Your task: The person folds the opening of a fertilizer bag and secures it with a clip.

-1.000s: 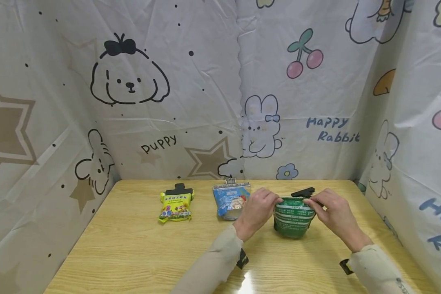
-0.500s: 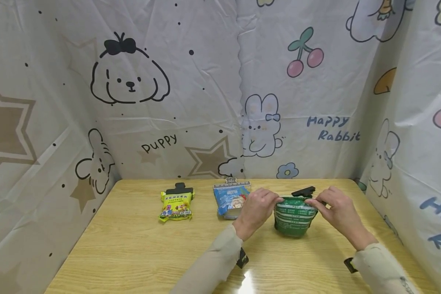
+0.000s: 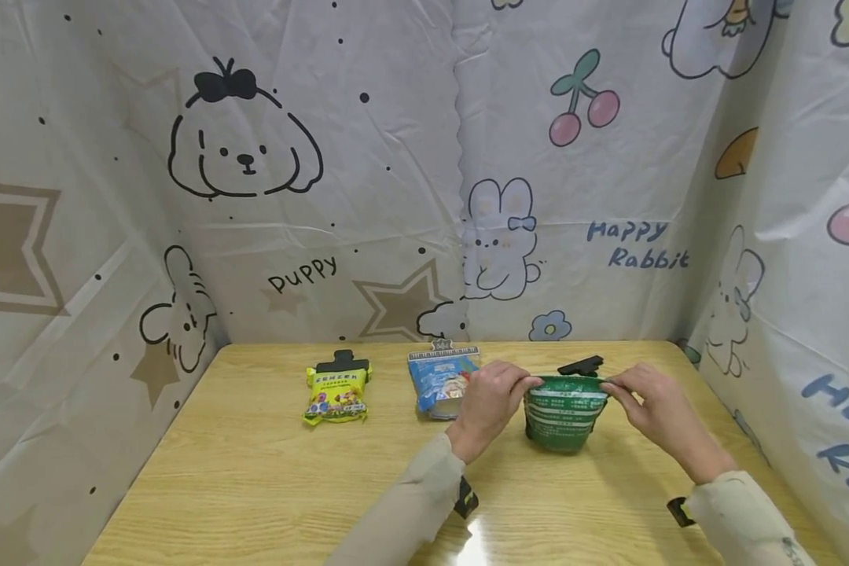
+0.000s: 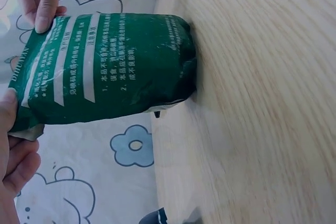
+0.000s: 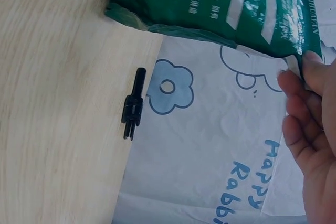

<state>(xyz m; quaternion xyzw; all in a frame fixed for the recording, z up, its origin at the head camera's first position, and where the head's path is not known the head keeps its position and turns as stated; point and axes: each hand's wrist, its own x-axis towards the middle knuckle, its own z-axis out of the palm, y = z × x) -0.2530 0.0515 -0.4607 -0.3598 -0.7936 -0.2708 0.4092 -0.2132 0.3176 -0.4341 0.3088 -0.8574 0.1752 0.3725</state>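
Observation:
A green plastic bag (image 3: 566, 417) with white bands of printed text stands upright on the table at the right. My left hand (image 3: 491, 405) pinches its left top corner between thumb and fingers. At the opposite top corner, the right hand (image 3: 668, 417) pinches the edge in the same way. The bag's top edge is stretched nearly straight between them. The right wrist view shows that right-hand thumb and forefinger on the corner of the bag (image 5: 226, 3). Behind the bag lies a black clip (image 5: 134, 106), held by neither hand.
A yellow bag (image 3: 336, 397) with a black clip (image 3: 343, 362) on its top lies at the left. Partly behind my left hand is a blue bag (image 3: 439, 385) with a piano-patterned clip (image 3: 444, 351). A printed white curtain (image 3: 396, 157) surrounds the wooden table (image 3: 255, 487).
My right hand has slid slightly right along the bag's top edge to its corner. That edge has gone from crumpled to stretched flatter. The left hand keeps its pinch.

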